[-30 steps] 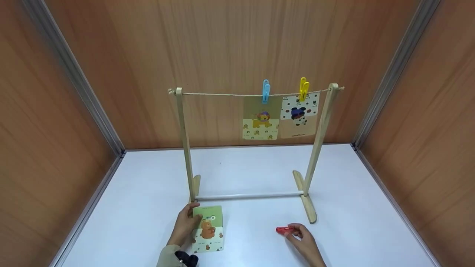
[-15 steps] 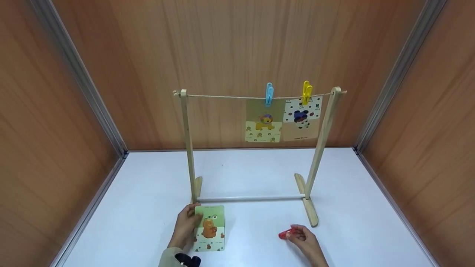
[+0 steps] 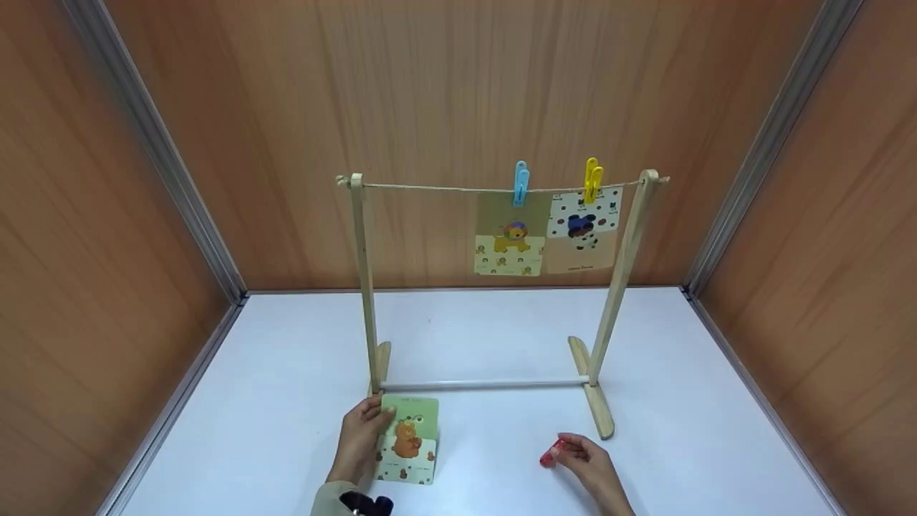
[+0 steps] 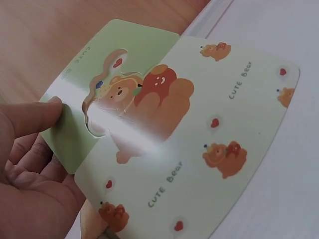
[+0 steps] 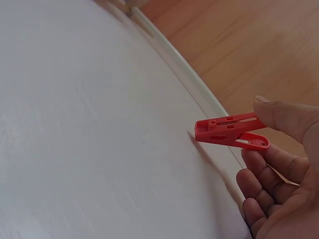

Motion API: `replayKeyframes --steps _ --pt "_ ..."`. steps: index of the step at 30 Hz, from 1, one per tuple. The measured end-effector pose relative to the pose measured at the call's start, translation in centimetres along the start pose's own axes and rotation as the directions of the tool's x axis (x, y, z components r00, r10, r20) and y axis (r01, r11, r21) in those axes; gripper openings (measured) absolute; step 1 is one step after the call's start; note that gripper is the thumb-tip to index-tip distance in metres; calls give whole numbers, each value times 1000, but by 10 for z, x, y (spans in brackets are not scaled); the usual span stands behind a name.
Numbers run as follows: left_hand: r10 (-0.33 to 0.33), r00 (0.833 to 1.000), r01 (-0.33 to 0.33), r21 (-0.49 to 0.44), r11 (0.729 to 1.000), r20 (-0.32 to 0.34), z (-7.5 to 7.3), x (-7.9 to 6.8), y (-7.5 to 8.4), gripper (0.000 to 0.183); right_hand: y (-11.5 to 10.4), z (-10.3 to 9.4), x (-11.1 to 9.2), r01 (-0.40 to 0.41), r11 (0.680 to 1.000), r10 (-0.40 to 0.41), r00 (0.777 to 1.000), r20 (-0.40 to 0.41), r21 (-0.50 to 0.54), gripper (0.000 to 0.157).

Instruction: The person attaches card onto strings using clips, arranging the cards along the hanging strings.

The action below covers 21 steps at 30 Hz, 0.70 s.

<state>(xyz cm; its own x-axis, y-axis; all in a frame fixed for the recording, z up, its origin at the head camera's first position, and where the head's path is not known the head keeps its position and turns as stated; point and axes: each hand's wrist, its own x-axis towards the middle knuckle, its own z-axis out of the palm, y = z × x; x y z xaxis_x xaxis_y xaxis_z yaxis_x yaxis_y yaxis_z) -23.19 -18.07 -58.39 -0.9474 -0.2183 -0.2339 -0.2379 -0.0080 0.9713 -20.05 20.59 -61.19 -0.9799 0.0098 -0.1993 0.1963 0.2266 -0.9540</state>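
Observation:
My left hand (image 3: pixel 358 441) pinches the left edge of a green and white bear card (image 3: pixel 418 423), thumb on the front. In the left wrist view the card (image 4: pixel 214 99) tilts, with a bear cutout along its middle. My right hand (image 3: pixel 589 469) holds a red clothespin (image 3: pixel 551 454) between thumb and forefinger; in the right wrist view the closed tip of the clothespin (image 5: pixel 214 130) points away from the hand. Above, a string (image 3: pixel 430 188) bears a lion card (image 3: pixel 509 251) under a blue clothespin (image 3: pixel 521 183) and a polka-dot dog card (image 3: pixel 582 236) under a yellow clothespin (image 3: pixel 592 180).
The string runs between two wooden posts, the left post (image 3: pixel 364 287) and the right post (image 3: pixel 622 279). A white rod (image 3: pixel 487 384) joins them low down. The right foot (image 3: pixel 600 412) stands on the white table (image 3: pixel 473 330). Wooden panels (image 3: pixel 430 86) enclose the back and sides.
The left hand has shifted the bear card slightly to the right. In the right hand the red clothespin has turned from level to slanting. The camera view has moved a little.

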Motion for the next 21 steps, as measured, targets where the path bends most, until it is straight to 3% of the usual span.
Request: replayKeyframes --steps 7,21 --pt "8 1000 -9 -41 999 -7 2 -3 5 43 -6 2 2 -15 1000 15 1000 -24 -21 50" --pt "42 998 -44 -46 998 -47 9 -2 23 41 -23 2 5 -9 1000 8 1000 15 13 54"
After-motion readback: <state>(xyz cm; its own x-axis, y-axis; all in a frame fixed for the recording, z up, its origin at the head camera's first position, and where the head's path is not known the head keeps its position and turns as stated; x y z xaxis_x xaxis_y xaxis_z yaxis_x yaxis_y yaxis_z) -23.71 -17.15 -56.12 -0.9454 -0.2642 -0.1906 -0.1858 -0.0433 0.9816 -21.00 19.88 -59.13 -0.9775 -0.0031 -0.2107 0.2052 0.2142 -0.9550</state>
